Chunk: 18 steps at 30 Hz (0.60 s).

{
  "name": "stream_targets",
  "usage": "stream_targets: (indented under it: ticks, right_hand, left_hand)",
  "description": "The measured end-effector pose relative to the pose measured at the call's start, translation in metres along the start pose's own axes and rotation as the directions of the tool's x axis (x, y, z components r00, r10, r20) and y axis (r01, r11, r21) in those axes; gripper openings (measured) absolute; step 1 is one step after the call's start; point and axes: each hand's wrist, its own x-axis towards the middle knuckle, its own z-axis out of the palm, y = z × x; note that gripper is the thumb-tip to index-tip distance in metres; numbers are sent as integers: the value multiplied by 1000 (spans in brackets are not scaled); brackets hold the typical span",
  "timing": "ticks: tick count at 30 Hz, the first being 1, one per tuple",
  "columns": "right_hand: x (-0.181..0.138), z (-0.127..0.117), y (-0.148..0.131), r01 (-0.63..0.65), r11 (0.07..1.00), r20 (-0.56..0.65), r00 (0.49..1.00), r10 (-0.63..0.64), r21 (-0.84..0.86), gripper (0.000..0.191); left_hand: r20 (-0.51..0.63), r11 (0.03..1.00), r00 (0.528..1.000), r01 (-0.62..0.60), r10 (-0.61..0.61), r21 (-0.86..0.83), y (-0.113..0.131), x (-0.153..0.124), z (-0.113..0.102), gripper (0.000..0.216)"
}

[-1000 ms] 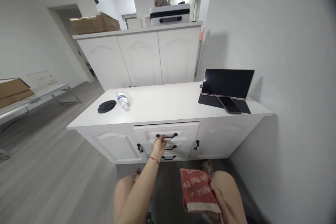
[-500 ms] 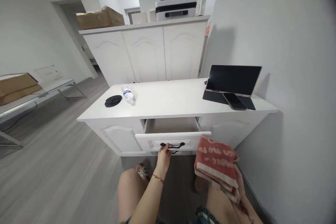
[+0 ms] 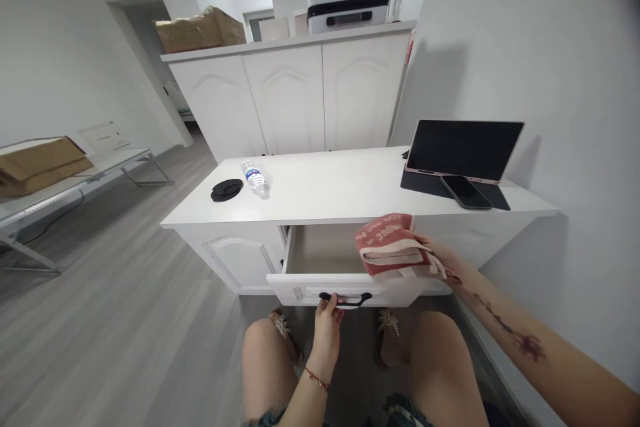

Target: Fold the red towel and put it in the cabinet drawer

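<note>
My left hand (image 3: pixel 329 323) is closed round the left part of the black drawer handle (image 3: pixel 355 300). The white drawer (image 3: pixel 300 285) stands pulled out, and the part of its inside that shows is bare. My right hand (image 3: pixel 440 257) grips a folded red and white towel (image 3: pixel 387 243) with pale lettering. That towel hangs over the right side of the drawer, above its front edge, and hides part of the opening. Most of the right fingers are behind or under the cloth.
On the white cabinet top (image 3: pixel 320 187) are a water bottle (image 3: pixel 255 178), a black round object (image 3: pixel 227 190), a tablet (image 3: pixel 465 150) on a stand and a phone (image 3: pixel 467 192). A wall (image 3: pixel 590 147) rises at the right. Cardboard boxes (image 3: pixel 200 30) and a suitcase (image 3: pixel 350 10) sit farther back.
My left hand has drawn the drawer farther out toward me. My right hand has lifted the towel from beside my right leg up and left, over the drawer.
</note>
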Motion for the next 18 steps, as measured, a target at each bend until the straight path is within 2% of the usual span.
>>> stream_targets:
  ticks: [2, 5, 8, 10, 11, 13, 15, 17, 18]
  right_hand:
    - [8, 3, -6, -75, 988, 128, 990, 57, 138, 25]
    - [14, 7, -15, -56, 986, 137, 990, 34, 160, 12]
    - [22, 16, -26, 17, 999, 179, 984, -8, -46, 17]
    - [28, 32, -32, 108, 958, 227, 973, -46, -267, 22]
    - [32, 44, -34, 172, 905, 248, 966, -77, -389, 24]
    - [39, 75, -31, 302, 721, 316, 941, -121, -623, 28]
    - [45, 111, -20, 363, 532, 401, 915, -47, -765, 32]
    - [48, 147, 0, 401, 433, 479, 874, 83, -807, 31]
    - [49, 164, 12, 417, 423, 506, 854, 119, -804, 30]
  left_hand:
    - [-6, 1000, 1000, 4, -4, 3, 0, -5, -1, 39]
    - [-19, 1000, 1000, 17, -17, 2, -1, -11, -2, 40]
    - [-41, 999, 999, 31, -32, -15, -2, -18, -5, 41]
    - [-48, 999, 998, 31, -33, -30, -3, -22, -7, 41]
    - [-49, 999, 998, 32, -34, -35, -4, -25, -8, 41]
    - [-44, 998, 998, 37, -39, -44, -5, -29, -9, 42]
    - [-41, 998, 998, 36, -38, -47, -7, -32, -11, 42]
    - [-48, 998, 998, 37, -39, -42, -8, -34, -14, 42]
    - [-56, 998, 998, 39, -42, -39, -8, -35, -15, 42]
